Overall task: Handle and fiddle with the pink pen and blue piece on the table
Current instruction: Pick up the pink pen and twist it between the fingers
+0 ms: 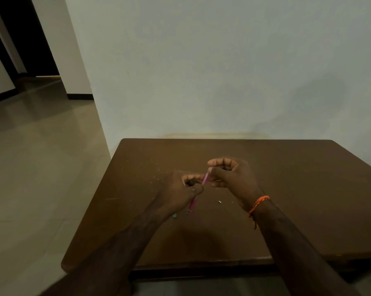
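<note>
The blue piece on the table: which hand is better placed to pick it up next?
Left. The blue piece lies beside the left hand; the right hand is farther, pinching the pink pen's upper end.

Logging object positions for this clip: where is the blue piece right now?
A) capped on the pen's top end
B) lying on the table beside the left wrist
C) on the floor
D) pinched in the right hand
B: the blue piece lies on the table, beside the left wrist, untouched.

Your table [287,189] looks like matt brown wood, dusted with pale specks on its left. The pink pen [204,179] reads as smooth plastic. The orange wrist thread [258,205] is twisted cloth; left, the floor tiles [30,167] shine glossy.
</note>
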